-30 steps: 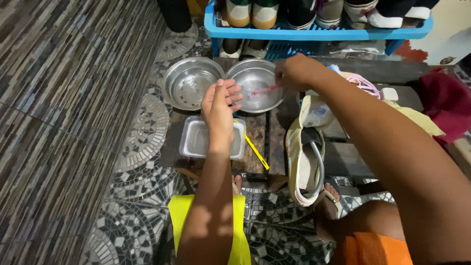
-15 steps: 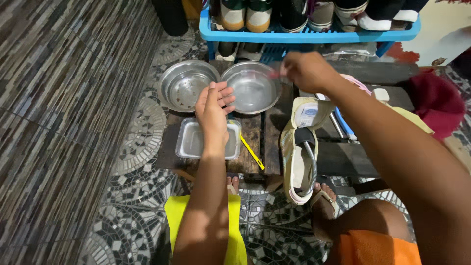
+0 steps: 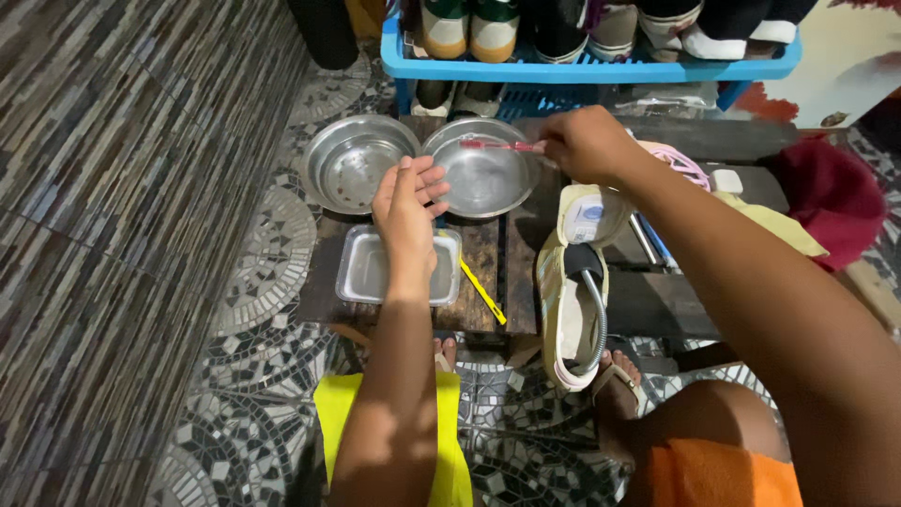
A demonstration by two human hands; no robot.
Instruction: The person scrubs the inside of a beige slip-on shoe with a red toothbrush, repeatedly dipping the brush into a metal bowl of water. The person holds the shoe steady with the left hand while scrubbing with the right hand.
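Over the right steel bowl (image 3: 483, 178) we note the right hand (image 3: 587, 143) pinching a red toothbrush (image 3: 497, 145); the left hand (image 3: 408, 202) hovers open-fingered, empty, above a rectangular tray (image 3: 361, 268).

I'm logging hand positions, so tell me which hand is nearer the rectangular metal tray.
Left. The left hand hovers directly over the rectangular metal tray, fingers spread. The right hand is farther off, up beside the round metal bowl, gripping a red toothbrush.
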